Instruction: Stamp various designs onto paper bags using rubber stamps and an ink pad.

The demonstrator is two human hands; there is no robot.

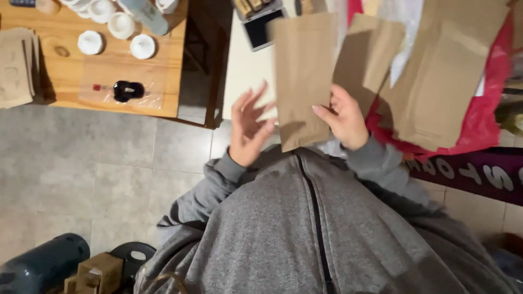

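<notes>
My right hand grips the right edge of a flat brown paper bag, held upright over my lap. Just left of the bag, my left hand is open with its fingers spread, close to the bag's left edge but holding nothing. Both arms wear grey sleeves of a zipped grey jacket. More brown paper bags lie overlapping to the right on a red sheet.
A wooden table at the upper left carries several white round candles, a black object on clear film and a stack of brown bags. A white surface holds a dark box. Grey tiled floor lies below.
</notes>
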